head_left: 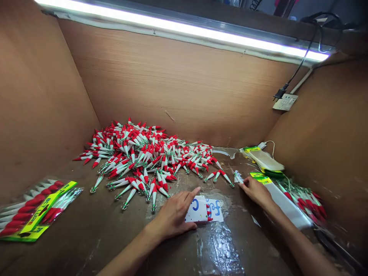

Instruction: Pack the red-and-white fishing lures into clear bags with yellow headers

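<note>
A big heap of red-and-white fishing lures [143,153] lies on the brown worktop [94,230] in front of me. My left hand [174,214] rests flat on the worktop, fingers out, its index finger on a white card [204,210] with blue letters. My right hand [254,190] reaches to the right, fingers curled on the edge of a clear plastic bag [238,177] beside a stack of empty bags with yellow-green headers [264,159].
Filled lure packs with yellow-green labels [31,209] lie at the near left. More packed lures [307,201] pile at the right. Cardboard walls enclose the bench. A wall socket with a black plug [284,100] and a light strip [184,28] sit above.
</note>
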`<state>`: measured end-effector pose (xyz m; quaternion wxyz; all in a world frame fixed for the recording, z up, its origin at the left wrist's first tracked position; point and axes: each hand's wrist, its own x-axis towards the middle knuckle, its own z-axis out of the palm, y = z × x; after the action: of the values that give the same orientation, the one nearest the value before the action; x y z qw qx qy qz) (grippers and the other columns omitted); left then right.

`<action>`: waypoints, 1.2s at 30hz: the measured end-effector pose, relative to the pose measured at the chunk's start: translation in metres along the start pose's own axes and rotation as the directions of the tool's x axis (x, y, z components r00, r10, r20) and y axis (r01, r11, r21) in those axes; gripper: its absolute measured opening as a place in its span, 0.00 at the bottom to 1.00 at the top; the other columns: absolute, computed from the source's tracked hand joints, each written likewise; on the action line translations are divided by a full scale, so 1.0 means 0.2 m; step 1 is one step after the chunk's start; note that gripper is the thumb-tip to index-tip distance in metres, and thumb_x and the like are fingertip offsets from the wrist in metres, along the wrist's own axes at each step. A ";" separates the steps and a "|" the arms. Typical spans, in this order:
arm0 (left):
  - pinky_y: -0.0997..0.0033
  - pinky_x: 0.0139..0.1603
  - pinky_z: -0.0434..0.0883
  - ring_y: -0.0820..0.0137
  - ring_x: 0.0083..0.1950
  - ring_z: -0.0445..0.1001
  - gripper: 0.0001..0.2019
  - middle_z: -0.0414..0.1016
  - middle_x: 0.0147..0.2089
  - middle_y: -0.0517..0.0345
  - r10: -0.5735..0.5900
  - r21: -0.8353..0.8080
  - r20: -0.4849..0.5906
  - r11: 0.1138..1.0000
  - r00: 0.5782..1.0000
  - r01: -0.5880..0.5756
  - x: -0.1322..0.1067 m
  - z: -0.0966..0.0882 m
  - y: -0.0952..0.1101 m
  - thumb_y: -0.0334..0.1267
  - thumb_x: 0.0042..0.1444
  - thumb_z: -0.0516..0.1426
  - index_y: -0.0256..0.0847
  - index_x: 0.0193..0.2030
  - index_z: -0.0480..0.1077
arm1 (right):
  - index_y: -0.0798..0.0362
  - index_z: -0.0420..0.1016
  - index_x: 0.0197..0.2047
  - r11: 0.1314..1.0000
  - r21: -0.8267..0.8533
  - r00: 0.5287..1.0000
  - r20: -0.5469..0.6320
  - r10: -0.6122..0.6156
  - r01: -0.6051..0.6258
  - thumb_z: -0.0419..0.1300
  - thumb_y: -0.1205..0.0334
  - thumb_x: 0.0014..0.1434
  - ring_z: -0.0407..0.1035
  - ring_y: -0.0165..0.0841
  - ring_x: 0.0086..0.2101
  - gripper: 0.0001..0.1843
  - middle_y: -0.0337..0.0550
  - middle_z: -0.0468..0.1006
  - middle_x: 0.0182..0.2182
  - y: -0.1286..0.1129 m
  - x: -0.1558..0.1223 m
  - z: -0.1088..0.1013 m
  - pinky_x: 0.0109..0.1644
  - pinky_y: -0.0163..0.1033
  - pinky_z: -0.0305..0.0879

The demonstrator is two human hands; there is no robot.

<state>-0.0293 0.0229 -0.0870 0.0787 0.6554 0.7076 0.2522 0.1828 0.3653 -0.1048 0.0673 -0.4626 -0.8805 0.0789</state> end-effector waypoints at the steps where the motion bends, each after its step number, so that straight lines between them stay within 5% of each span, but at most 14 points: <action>1: 0.51 0.55 0.70 0.52 0.56 0.70 0.57 0.69 0.59 0.48 0.001 0.001 -0.001 1.000 1.000 -0.001 0.00 0.00 0.00 0.43 0.44 0.71 0.50 0.75 0.40 | 0.51 0.77 0.42 1.000 -0.008 1.000 0.003 0.018 -0.018 0.58 0.48 0.61 0.76 0.45 0.38 0.16 0.50 0.82 0.37 0.01 0.01 0.00 0.34 0.39 0.61; 4: 0.51 0.56 0.70 0.51 0.56 0.70 0.58 0.68 0.60 0.47 -0.007 -0.008 -0.005 1.000 1.000 0.007 0.00 0.00 0.00 0.43 0.44 0.71 0.50 0.75 0.40 | 0.50 0.76 0.44 1.000 0.009 0.996 -0.087 0.027 -0.026 0.54 0.49 0.63 0.75 0.45 0.38 0.16 0.49 0.81 0.39 -0.02 -0.03 -0.02 0.34 0.40 0.61; 7: 0.50 0.58 0.68 0.51 0.59 0.69 0.57 0.67 0.63 0.45 0.003 -0.039 0.011 0.999 1.000 -0.003 0.00 -0.01 0.00 0.46 0.46 0.70 0.51 0.75 0.38 | 0.50 0.75 0.46 0.961 0.184 0.977 -0.097 -0.192 0.207 0.54 0.49 0.64 0.74 0.40 0.36 0.16 0.46 0.81 0.39 -0.08 -0.13 -0.09 0.37 0.39 0.63; 10: 0.49 0.61 0.67 0.50 0.61 0.67 0.58 0.64 0.65 0.44 0.013 -0.065 0.034 0.998 0.999 -0.010 -0.01 -0.01 0.00 0.47 0.46 0.70 0.51 0.75 0.37 | 0.49 0.76 0.45 0.810 0.361 0.855 0.061 -0.515 0.462 0.56 0.54 0.65 0.73 0.36 0.36 0.12 0.42 0.80 0.37 -0.16 -0.26 -0.14 0.40 0.36 0.65; 12: 0.48 0.61 0.67 0.49 0.62 0.67 0.58 0.64 0.66 0.44 0.004 -0.073 0.043 0.997 0.999 -0.001 -0.01 0.00 0.00 0.46 0.46 0.70 0.51 0.75 0.37 | 0.48 0.77 0.44 0.747 0.368 0.774 0.103 -0.625 0.554 0.56 0.59 0.65 0.72 0.36 0.37 0.09 0.41 0.80 0.38 -0.25 -0.34 -0.13 0.42 0.37 0.65; 18: 0.49 0.61 0.66 0.50 0.62 0.67 0.59 0.63 0.66 0.45 0.021 -0.106 0.045 0.994 0.999 -0.016 -0.01 0.01 0.01 0.45 0.46 0.70 0.53 0.75 0.35 | 0.46 0.80 0.42 0.652 0.345 0.679 0.054 -0.732 0.675 0.59 0.58 0.66 0.71 0.37 0.40 0.08 0.42 0.79 0.37 -0.52 -0.48 0.01 0.44 0.38 0.64; 22: 0.48 0.60 0.68 0.49 0.61 0.68 0.59 0.65 0.65 0.44 0.006 -0.112 0.048 0.994 0.999 0.000 -0.01 0.00 0.00 0.44 0.45 0.70 0.52 0.76 0.36 | 0.45 0.81 0.44 0.542 0.436 0.565 0.089 -0.821 0.719 0.56 0.57 0.68 0.72 0.36 0.42 0.11 0.42 0.80 0.39 -0.55 -0.42 -0.01 0.46 0.37 0.65; 23: 0.48 0.60 0.68 0.49 0.61 0.68 0.59 0.65 0.65 0.44 0.005 -0.112 0.047 0.994 0.999 0.000 -0.01 0.00 0.00 0.44 0.45 0.70 0.52 0.75 0.36 | 0.46 0.81 0.45 0.542 0.454 0.564 0.099 -0.820 0.707 0.56 0.56 0.68 0.72 0.36 0.43 0.12 0.42 0.80 0.40 -0.53 -0.37 -0.03 0.47 0.37 0.65; 24: 0.48 0.60 0.68 0.49 0.61 0.68 0.59 0.65 0.64 0.44 0.008 -0.111 0.046 0.994 0.999 -0.003 -0.01 0.00 0.00 0.43 0.45 0.70 0.51 0.75 0.37 | 0.47 0.81 0.44 0.588 0.440 0.611 0.105 -0.785 0.679 0.55 0.55 0.68 0.72 0.36 0.43 0.12 0.42 0.80 0.41 -0.51 -0.31 -0.06 0.47 0.37 0.65; 27: 0.49 0.61 0.66 0.50 0.62 0.67 0.59 0.65 0.65 0.44 0.025 -0.107 0.041 0.994 0.999 -0.020 -0.01 0.01 0.00 0.43 0.45 0.71 0.51 0.75 0.37 | 0.51 0.78 0.41 0.856 0.237 0.875 0.049 -0.482 0.459 0.53 0.54 0.68 0.73 0.37 0.40 0.14 0.45 0.80 0.39 -0.46 -0.11 -0.10 0.44 0.37 0.64; 28: 0.49 0.62 0.66 0.50 0.63 0.67 0.59 0.64 0.66 0.44 0.030 -0.105 0.042 0.994 0.999 -0.026 -0.01 0.01 0.00 0.44 0.45 0.71 0.51 0.75 0.36 | 0.52 0.77 0.40 0.909 0.176 0.921 0.024 -0.388 0.378 0.54 0.54 0.67 0.73 0.38 0.39 0.13 0.46 0.80 0.38 -0.45 -0.05 -0.10 0.42 0.38 0.63; 32: 0.49 0.63 0.65 0.49 0.64 0.66 0.61 0.64 0.66 0.44 0.030 -0.103 0.034 0.994 0.999 -0.027 -0.01 0.01 -0.01 0.45 0.43 0.72 0.51 0.75 0.36 | 0.53 0.73 0.39 0.962 0.102 0.966 0.025 -0.257 0.253 0.63 0.59 0.58 0.73 0.40 0.39 0.08 0.48 0.79 0.36 -0.46 0.12 -0.06 0.37 0.37 0.58; 36: 0.48 0.61 0.66 0.48 0.62 0.68 0.60 0.65 0.66 0.44 0.030 -0.105 0.043 0.994 0.999 -0.026 -0.01 0.00 0.00 0.46 0.43 0.72 0.51 0.75 0.37 | 0.54 0.72 0.43 0.961 0.169 0.970 0.067 -0.234 0.220 0.62 0.63 0.57 0.73 0.38 0.36 0.09 0.48 0.79 0.34 -0.44 0.18 -0.07 0.35 0.36 0.58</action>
<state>-0.0294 0.0215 -0.0884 0.1251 0.6657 0.6822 0.2754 0.0951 0.3462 -0.0714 0.0747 -0.3480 -0.9206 0.1609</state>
